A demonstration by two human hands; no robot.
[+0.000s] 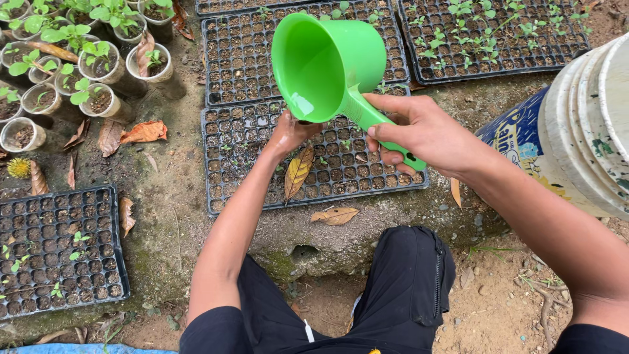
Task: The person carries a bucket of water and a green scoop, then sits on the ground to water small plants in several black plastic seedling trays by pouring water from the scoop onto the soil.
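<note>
Green and plastic, the scoop (327,62) is up in the air over the tray (367,180). The right hand (426,134) wraps tight around its handle and tips the cup toward us. The left hand (288,134) is low on the tray, half hidden under the scoop, so I cannot tell if it is spread or shut. A dry leaf (298,172) lies right by it. To do this well, pour slow and low. More trays (488,36) sit farther back.
</note>
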